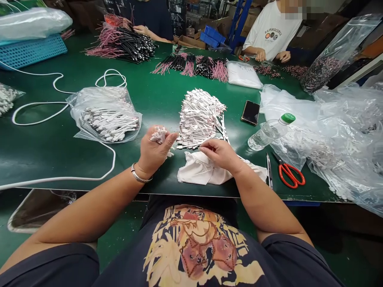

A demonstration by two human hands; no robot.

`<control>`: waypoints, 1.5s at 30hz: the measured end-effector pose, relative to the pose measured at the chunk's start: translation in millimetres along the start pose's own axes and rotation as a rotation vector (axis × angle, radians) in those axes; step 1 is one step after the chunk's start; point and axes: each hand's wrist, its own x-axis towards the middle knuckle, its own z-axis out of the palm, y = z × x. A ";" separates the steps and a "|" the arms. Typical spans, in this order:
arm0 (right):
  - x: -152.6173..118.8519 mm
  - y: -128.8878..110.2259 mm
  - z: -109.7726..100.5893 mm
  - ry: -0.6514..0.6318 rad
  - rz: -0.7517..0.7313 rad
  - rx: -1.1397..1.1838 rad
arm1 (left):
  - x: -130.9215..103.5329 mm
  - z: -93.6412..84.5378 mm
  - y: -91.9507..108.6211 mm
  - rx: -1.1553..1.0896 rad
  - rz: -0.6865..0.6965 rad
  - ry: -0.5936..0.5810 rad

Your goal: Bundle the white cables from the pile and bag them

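Note:
My left hand (pixel 155 150) is closed around a bundle of short white cables (pixel 159 134), whose ends stick out above and below the fist. To its right lies a large pile of white cables (pixel 199 117) on the green table (pixel 158 95). My right hand (pixel 220 154) is at the near right edge of the pile, above a crumpled white cloth (pixel 196 169). Its thumb and forefinger are pinched together, and what lies between them is too small to make out.
Left of the pile is a plastic bag of white cables (pixel 107 119), beside a white cord (pixel 112 159). To the right are a phone (pixel 250 112), a bottle (pixel 266 134), tweezers (pixel 269 171), red-handled scissors (pixel 291 175) and large plastic bags (pixel 335 139). Two people sit across the table.

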 end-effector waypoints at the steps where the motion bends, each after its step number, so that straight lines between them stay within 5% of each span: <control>1: 0.0 0.7 -0.2 0.001 -0.003 0.000 | 0.7 -1.0 -0.9 0.038 0.008 0.001; 4: -0.3 2.7 0.2 0.005 -0.002 0.009 | 2.0 -0.1 -5.2 0.073 -0.068 -0.060; 7: -1.0 -0.6 4.8 0.046 0.021 0.083 | 6.7 4.8 -2.8 -0.131 -0.239 -0.015; 11: -1.5 -23.9 21.9 0.224 0.245 0.571 | 17.4 12.0 20.5 -0.531 -0.445 0.067; 13: -0.4 -43.1 34.0 0.215 0.432 0.884 | 19.4 16.9 34.8 -0.667 -0.516 0.064; 16: 3.8 -72.1 53.2 0.253 0.620 1.203 | 13.0 27.5 49.2 -0.766 -0.511 0.054; 19: 7.2 -89.8 69.1 0.267 0.476 1.368 | -0.7 35.8 54.2 -0.692 -0.431 0.038; 28: -14.3 -76.9 64.8 0.320 0.575 1.218 | -19.3 -3.7 30.9 -0.086 -0.119 -0.083; 32: -17.4 -70.7 63.4 0.272 0.571 1.116 | -20.4 -13.9 15.1 0.060 -0.155 -0.105; 39: -19.6 -66.7 67.7 0.249 0.516 1.074 | -18.7 -14.7 15.3 -0.053 -0.244 -0.093; 42: -17.6 -67.3 61.9 0.117 0.449 0.997 | -14.1 -17.0 27.3 -0.152 -0.314 -0.159; 45: -9.7 -66.7 51.5 -0.185 0.253 0.988 | -4.7 -21.2 53.0 -0.290 -0.326 -0.366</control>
